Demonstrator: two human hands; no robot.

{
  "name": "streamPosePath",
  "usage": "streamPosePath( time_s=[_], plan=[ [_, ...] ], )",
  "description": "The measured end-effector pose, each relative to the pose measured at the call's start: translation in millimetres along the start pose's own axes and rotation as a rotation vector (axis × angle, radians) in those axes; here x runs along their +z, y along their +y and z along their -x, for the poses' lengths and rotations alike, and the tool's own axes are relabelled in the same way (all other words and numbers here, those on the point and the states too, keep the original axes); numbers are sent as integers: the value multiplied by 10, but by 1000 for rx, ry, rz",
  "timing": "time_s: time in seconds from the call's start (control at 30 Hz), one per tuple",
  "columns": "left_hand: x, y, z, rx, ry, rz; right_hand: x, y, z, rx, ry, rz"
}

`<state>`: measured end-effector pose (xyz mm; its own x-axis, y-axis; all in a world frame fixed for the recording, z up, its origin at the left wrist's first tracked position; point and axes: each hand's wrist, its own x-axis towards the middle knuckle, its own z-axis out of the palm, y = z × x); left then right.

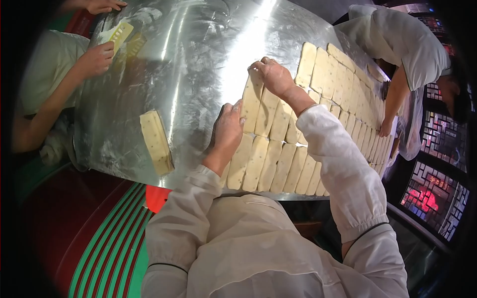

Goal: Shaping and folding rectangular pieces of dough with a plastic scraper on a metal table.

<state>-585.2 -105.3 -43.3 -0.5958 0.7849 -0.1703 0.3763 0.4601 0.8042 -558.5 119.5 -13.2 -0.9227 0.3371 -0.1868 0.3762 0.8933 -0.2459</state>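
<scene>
On the metal table lie rows of flat dough strips (274, 162) with dark specks, set side by side. At the left end of the middle row, one dough strip (252, 102) lies between my hands. My right hand (275, 76) pinches its far end with fingertips. My left hand (228, 124) touches the near left edge of the same strip; whether its fingers grip the dough cannot be told. A separate stack of dough strips (156, 143) rests on the table to the left of my left hand.
The floured metal table (201, 74) spans the view. At left a co-worker's hand (97, 59) holds a yellow plastic scraper (122, 34); another hand (104, 5) is above it. At right a co-worker in white (402, 41) leans over, a hand at the far strips. Something red (157, 198) shows below the near edge.
</scene>
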Motion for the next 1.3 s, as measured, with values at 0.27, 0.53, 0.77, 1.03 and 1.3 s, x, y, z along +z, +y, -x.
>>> streamPosePath(
  time_s=[0.27,0.53,0.77,1.03,1.3],
  plan=[
    [-1020,-228,300,-34,187,87,-62,-958,-175,-73,143,88],
    [-1855,-1232,535,-316,541,-8,469,-2606,-382,-239,-92,-430],
    [-1759,-1467,599,-328,527,257,589,-2876,-393,-205,-80,-469],
    [-1769,-1525,607,-343,525,627,683,-2848,-441,-136,-74,-641],
    [-1870,-1561,620,-369,389,516,691,-2871,-404,-23,-23,-825]
  ],
)
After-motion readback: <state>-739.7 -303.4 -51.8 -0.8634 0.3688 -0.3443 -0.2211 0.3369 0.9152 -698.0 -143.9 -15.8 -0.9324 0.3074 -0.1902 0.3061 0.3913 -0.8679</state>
